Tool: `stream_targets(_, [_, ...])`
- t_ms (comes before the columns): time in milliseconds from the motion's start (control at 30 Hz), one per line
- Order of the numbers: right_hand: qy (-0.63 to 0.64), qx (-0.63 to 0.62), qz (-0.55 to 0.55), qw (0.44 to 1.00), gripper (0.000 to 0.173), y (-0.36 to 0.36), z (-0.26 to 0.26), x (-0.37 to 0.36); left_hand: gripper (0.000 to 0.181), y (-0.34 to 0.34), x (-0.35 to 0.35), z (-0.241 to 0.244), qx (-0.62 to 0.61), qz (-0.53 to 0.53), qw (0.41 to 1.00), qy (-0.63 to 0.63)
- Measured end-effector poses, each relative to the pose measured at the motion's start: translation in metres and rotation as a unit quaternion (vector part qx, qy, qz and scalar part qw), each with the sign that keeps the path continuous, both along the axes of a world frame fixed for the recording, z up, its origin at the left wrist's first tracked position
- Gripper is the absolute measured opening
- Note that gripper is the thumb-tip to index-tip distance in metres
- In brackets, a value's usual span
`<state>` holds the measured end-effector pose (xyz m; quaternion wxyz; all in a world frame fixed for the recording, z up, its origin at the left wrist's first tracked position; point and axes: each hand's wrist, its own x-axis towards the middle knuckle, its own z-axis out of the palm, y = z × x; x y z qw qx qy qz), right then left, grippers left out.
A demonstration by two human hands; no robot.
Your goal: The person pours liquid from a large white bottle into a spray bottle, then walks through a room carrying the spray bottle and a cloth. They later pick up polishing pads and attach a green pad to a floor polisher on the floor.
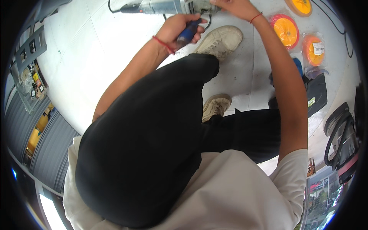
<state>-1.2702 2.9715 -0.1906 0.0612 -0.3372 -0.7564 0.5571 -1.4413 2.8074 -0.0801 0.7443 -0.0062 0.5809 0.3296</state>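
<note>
A grey corded power tool, like an angle grinder or polisher (pixel 164 6), lies across the top edge of the picture. My left hand (pixel 184 30) is closed round a thick blue and dark handle (pixel 189 32), whose upper end meets the tool's metal head. Whether the handle is fixed to the tool cannot be told. At the other side of that head is my right hand (pixel 233 7), its fingers at or against the metal and partly cut off by the picture's edge. What it grips is unclear. Two light laced shoes (pixel 221 40) show below the tool.
Round yellow pads with red (pixel 284 31) and orange (pixel 313 50) rims, in clear wrap, lie on the pale floor at right. Nearby are a black case (pixel 317 92), a cable (pixel 330 20) and a machine with a black hose (pixel 330 141). Grey panels (pixel 54 146) stand at left.
</note>
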Motion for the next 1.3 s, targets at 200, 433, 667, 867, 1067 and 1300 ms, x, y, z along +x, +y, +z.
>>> stream_targets(200, [0.020,-0.111,-0.007,0.994,0.037,0.023,-0.009,-0.012,0.028,0.019,-0.026,-0.026,0.019,0.004,0.995,-0.096])
stream_targets(433, [0.040,-0.163,-0.009,0.986,0.036,0.021,-0.018,-0.013,0.027,0.027,-0.024,-0.032,0.013,0.005,0.996,-0.092])
stream_targets(667, [0.030,-0.035,-0.040,0.998,0.036,-0.001,-0.009,-0.006,0.031,0.001,0.006,-0.029,0.010,-0.059,0.998,-0.033])
stream_targets(867, [0.078,0.084,-0.041,0.993,0.030,-0.030,0.004,0.004,0.022,-0.019,0.014,-0.061,-0.020,-0.052,0.995,0.081])
stream_targets(1067, [0.091,0.235,0.029,0.967,0.038,-0.029,0.044,-0.005,0.023,-0.019,0.032,-0.103,0.091,-0.001,0.971,0.221])
stream_targets(1300, [0.125,0.338,0.080,0.929,0.035,-0.009,0.075,-0.018,0.024,0.006,0.037,-0.107,0.164,0.064,0.961,0.214])
